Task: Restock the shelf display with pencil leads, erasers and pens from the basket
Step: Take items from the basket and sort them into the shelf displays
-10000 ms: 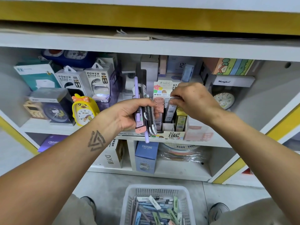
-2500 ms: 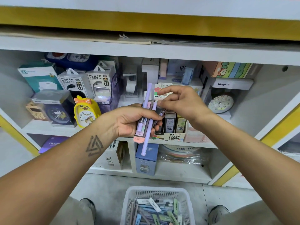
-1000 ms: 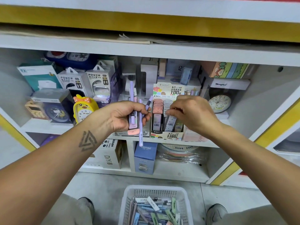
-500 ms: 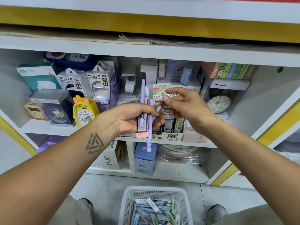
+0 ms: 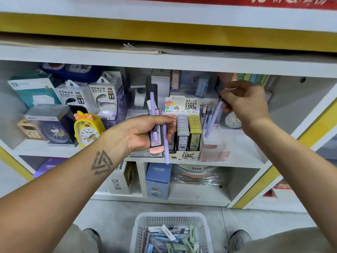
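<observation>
My left hand (image 5: 144,133) grips a bundle of stationery (image 5: 156,136): lilac pens and a pink-ended eraser pack, held upright in front of the shelf. My right hand (image 5: 244,103) pinches the top of one lilac pen (image 5: 212,121), which hangs slanted over a clear pen holder (image 5: 214,143) with several pens standing in it. Between my hands sits the pencil lead display box (image 5: 184,132), its three columns filled with pink, grey and yellow cases. The white basket (image 5: 171,232) on the floor below holds several pens and erasers.
Power bank boxes (image 5: 104,95), a yellow duck alarm clock (image 5: 87,128) and other boxed clocks fill the shelf's left side. A round clock (image 5: 232,121) sits behind my right wrist. Boxes stand on the lower shelf. My shoes flank the basket.
My right hand took a lilac pen from the bundle in my left hand and carried it right, over the clear pen holder. My left hand has kept the remaining bundle in place.
</observation>
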